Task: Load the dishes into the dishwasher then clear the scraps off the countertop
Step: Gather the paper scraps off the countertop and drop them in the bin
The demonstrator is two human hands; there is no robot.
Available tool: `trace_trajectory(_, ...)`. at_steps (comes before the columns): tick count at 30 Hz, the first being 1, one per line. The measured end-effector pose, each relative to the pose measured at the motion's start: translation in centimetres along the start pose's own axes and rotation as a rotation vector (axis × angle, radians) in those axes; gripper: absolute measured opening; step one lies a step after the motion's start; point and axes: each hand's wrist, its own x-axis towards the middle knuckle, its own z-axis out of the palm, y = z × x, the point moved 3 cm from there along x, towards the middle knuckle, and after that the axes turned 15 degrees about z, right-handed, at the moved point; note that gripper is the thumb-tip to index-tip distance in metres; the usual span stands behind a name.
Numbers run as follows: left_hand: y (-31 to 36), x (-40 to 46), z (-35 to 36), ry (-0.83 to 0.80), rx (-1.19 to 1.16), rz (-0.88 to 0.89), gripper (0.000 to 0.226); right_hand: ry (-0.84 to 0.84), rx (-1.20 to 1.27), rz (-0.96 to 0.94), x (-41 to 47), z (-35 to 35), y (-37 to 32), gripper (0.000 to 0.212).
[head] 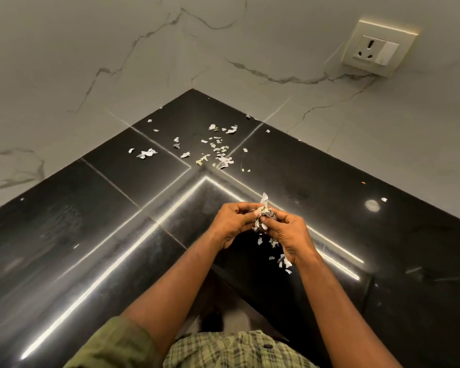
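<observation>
Above the black glossy countertop (pixel 91 235), my left hand (pixel 233 221) and my right hand (pixel 290 235) meet, both pinching a bunch of white paper scraps (pixel 263 217). Several small bits (pixel 283 261) show below my right hand; whether they lie on the counter or are in the air I cannot tell. Further back, towards the inner corner, several loose scraps (pixel 218 152) lie scattered on the counter, with another piece (pixel 145 154) to their left. No dishes or dishwasher are in view.
Marble-patterned walls (pixel 91 62) meet at the corner behind the counter. A wall socket with a switch (pixel 375 50) sits on the right wall. A lone scrap (pixel 383 199) lies far right. The counter's inner edge runs just below my hands.
</observation>
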Motion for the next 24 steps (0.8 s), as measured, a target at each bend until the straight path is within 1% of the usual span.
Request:
trace_trajectory(7, 1.5, -4.1, -3.3, 0.236, -0.013, 0.145, 0.026, -0.204, -0.15, -0.041, -0.2, 4.3, -1.1, 0.022)
trace_trajectory(10, 1.5, -6.5, -3.8, 0.323, -0.006, 0.17, 0.026, -0.301, -0.175, -0.053, -0.3, 5.5, -0.3, 0.023)
trace_trajectory(16, 0.4, -14.0, -4.9, 0.571, -0.022, 0.205, 0.026, -0.508, -0.322, -0.042, -1.6, 8.5, 3.9, 0.03)
trace_trajectory(18, -0.3, -16.7, -5.5, 0.653, -0.023, 0.21, 0.027, -0.548, -0.375, -0.051, -2.6, 9.8, 5.4, 0.029)
trace_trajectory(21, -1.5, -21.0, -6.0, 0.791, -0.04, 0.239, 0.026, -0.663, -0.438, -0.024, -4.5, 11.4, 7.8, 0.03)
trace_trajectory(24, -2.4, -24.6, -6.4, 0.883, -0.046, 0.263, 0.026, -0.723, -0.509, 0.001, -6.4, 12.7, 9.6, 0.028)
